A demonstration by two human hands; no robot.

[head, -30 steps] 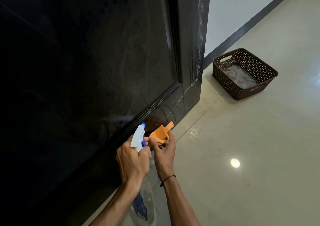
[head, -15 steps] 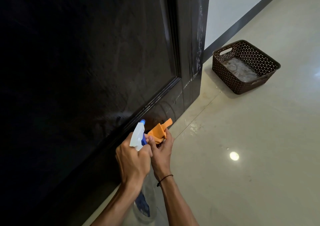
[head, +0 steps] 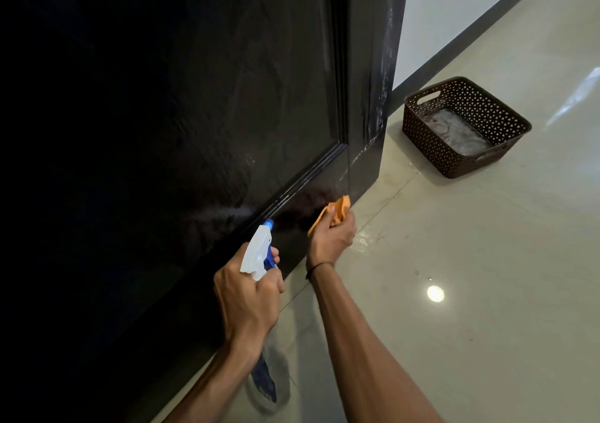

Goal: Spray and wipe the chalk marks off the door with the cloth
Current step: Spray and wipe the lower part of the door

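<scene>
Two risks: chalk marks run well above the right hand and may be missed; wet floor could slip.
Cloth: bunched in right hand's grip, against door bottom rail.
Left hand: curled round spray bottle, nozzle toward door.

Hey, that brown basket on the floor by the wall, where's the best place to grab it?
Take the perforated basket by the handle slot cut in its far rim, reaching down from above. It stands upright and open-topped, so fingers should hook through there.
</scene>
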